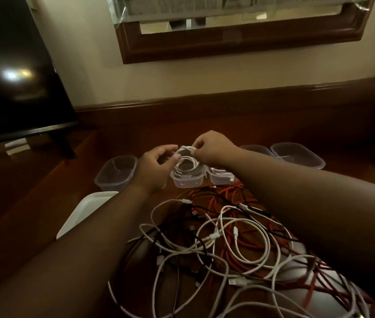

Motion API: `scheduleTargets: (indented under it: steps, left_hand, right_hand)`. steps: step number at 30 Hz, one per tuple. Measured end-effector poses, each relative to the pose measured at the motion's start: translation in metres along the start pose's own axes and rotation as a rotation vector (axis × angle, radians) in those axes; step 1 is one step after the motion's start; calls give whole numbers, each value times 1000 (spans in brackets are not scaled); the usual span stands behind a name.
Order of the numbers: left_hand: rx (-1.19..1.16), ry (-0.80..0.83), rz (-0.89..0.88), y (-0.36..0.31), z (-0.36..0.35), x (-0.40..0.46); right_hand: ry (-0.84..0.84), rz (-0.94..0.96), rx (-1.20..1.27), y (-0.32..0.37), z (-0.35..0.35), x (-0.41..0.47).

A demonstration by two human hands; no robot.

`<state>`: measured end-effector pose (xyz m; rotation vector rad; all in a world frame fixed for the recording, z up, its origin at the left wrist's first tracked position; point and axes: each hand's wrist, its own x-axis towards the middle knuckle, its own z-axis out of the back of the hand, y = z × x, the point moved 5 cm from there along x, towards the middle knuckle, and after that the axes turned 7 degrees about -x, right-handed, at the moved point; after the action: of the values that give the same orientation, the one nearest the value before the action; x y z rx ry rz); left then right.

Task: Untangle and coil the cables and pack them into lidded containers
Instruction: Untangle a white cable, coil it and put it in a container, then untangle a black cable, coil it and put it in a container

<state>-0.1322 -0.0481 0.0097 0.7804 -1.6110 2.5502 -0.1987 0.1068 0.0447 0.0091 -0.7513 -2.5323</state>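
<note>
I work at a dark wooden desk whose far edge meets a raised wooden lip under the wall; a strip of bare wood runs between that lip and a row of clear plastic tubs. A black screen stands at the far left, closing that side, and a white lid lies flat beside my left forearm. Near me the desk is crowded by a loose tangle of cables, white, red and black, crossing one another and reaching to the bottom edge of the view. My left hand and my right hand meet just above the middle tub, both curled on a coiled white cable: the right pinches the top of the coil between thumb and fingers, the left grips its left side. The lower loops of the coil sit inside that tub, while the top stands above its rim. An empty tub sits just left of it, another tub holding white cable just right, partly under my right wrist. Two more tubs rest farther right, touching each other.
</note>
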Motion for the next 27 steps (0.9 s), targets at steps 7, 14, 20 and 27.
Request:
scheduleTargets:
  steps: [7,14,20,27]
  left_hand:
    - [262,12,168,51,4,28]
    - [704,250,102,65,-10,27]
    - [744,248,69,63,-12,26]
    - [470,324,45,28,-13,2]
  right_hand:
    - [-25,-28,-124,-19,-32,58]
    - [114,0,-283,-31,-65,76]
    - [130,52,-452,-31,-66,74]
    - [68,39,-259,-28,-44,40]
